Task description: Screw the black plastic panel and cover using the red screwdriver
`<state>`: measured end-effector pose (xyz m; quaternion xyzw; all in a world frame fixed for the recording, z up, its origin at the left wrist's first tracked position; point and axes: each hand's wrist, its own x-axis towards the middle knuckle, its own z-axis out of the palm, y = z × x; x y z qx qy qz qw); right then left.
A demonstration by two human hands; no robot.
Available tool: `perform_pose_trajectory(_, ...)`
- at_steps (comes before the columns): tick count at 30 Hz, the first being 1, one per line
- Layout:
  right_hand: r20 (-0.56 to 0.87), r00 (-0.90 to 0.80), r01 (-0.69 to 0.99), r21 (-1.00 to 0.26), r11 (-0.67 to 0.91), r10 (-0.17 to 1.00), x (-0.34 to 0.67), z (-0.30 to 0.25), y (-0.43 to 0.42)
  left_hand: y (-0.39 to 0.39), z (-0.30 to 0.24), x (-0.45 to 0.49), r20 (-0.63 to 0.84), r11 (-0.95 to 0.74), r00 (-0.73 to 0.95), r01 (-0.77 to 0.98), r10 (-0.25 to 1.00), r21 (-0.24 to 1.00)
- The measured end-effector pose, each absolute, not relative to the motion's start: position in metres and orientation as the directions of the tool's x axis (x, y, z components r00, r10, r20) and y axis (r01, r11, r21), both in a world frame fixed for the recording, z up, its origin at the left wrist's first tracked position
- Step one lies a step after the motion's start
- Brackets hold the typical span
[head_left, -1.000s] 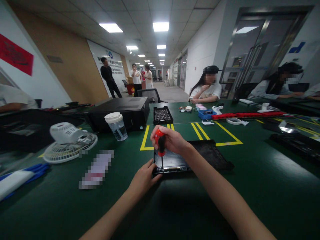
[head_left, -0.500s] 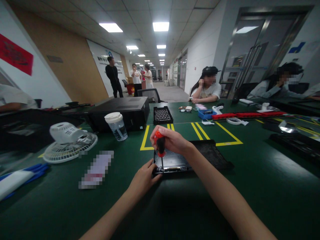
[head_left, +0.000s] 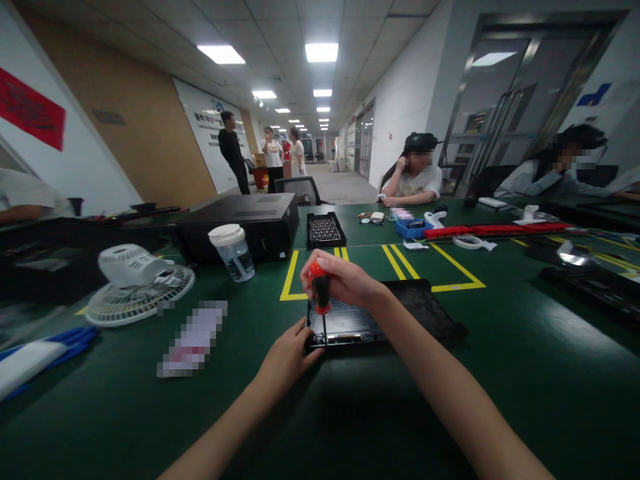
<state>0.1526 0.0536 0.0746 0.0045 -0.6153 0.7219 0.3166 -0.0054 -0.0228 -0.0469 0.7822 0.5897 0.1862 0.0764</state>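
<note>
My right hand (head_left: 345,280) is closed round the red and black handle of a screwdriver (head_left: 320,290). The tool stands upright with its tip on the near left edge of a flat black device (head_left: 350,327) that lies on the green table (head_left: 500,373). My left hand (head_left: 287,357) rests against the device's near left corner, fingers curled on its edge. A black cover or tray (head_left: 425,313) lies just behind and to the right of the device.
A white desk fan (head_left: 135,283) lies on the left, beside a lidded plastic cup (head_left: 233,252) and a black computer case (head_left: 240,227). A black parts tray (head_left: 325,230) sits beyond the yellow tape lines. People sit at the far side and on the right; others stand in the corridor.
My hands and the screwdriver have hardly moved. A person in black in the corridor has walked to the right.
</note>
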Motion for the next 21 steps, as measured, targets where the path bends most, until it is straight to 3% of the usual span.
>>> perform_pose_trajectory(21,0.352,-0.804,-0.413,-0.910,-0.024,0.480,0.1589,0.0782,0.0516,-0.0205,-0.0507,-0.0066,0.212,-0.298,0.236,0.891,0.948,0.342)
